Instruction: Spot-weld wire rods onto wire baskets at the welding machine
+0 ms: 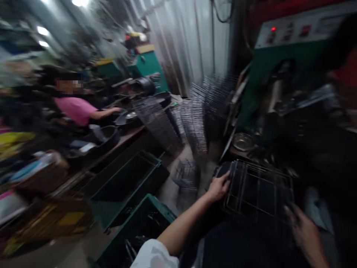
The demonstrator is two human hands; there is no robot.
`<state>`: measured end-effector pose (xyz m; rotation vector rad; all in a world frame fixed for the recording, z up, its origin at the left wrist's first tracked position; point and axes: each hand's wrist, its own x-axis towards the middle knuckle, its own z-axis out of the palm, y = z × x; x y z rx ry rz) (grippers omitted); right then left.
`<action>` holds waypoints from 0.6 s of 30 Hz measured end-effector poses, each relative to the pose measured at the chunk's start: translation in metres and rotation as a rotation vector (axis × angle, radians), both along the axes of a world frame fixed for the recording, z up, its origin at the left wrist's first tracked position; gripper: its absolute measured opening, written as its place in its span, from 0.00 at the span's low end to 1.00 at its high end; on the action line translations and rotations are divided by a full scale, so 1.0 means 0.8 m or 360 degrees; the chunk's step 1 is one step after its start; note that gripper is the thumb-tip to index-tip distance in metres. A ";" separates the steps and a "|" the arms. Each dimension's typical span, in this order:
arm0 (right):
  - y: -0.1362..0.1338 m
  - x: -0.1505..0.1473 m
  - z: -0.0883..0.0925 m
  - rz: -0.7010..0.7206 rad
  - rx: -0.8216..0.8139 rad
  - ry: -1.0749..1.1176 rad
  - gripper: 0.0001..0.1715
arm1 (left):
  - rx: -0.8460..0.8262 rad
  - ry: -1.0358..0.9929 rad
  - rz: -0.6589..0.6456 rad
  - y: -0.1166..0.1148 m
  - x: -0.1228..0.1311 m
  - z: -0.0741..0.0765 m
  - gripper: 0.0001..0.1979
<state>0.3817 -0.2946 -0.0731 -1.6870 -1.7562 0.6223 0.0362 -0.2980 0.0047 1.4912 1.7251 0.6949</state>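
Observation:
Low in front of my body is a rectangular wire rack (258, 188) of thin metal rods. My left hand (219, 187) grips its left edge, fingers curled round the frame. At the opposite edge my right hand (305, 227) also holds the rack, though motion blurs its fingers. A smaller pile of wire racks (185, 173) stands on the floor to the left. Behind it rises a tall stack of wire racks (193, 121), slightly tilted.
A green machine (281, 56) with a lit red lamp stands at right, a round metal dish (243, 142) by its base. Two dark green crates (126, 186) sit at lower left. Beyond, a person in a pink shirt (76, 109) works at a bench with black pans. Corrugated metal wall (186, 41) closes the back.

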 end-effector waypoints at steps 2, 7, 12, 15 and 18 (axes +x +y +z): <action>-0.008 -0.002 0.001 0.0004 0.0033 0.0052 0.30 | -0.0034 0.0043 -0.0042 0.001 0.000 -0.003 0.29; -0.002 -0.010 0.028 0.0053 -0.0106 0.0273 0.35 | 0.0017 0.0095 -0.0283 0.013 -0.023 0.001 0.29; -0.024 -0.012 0.050 0.0124 -0.0251 0.0663 0.44 | 0.0147 -0.0175 -0.0690 0.029 -0.058 0.003 0.31; -0.051 -0.019 0.062 0.0085 -0.0342 0.0815 0.43 | 0.0062 -0.0220 -0.0778 0.034 -0.071 -0.003 0.35; -0.079 -0.022 0.075 0.0165 -0.0424 0.0867 0.40 | -0.0088 -0.0191 -0.0893 0.038 -0.084 -0.007 0.41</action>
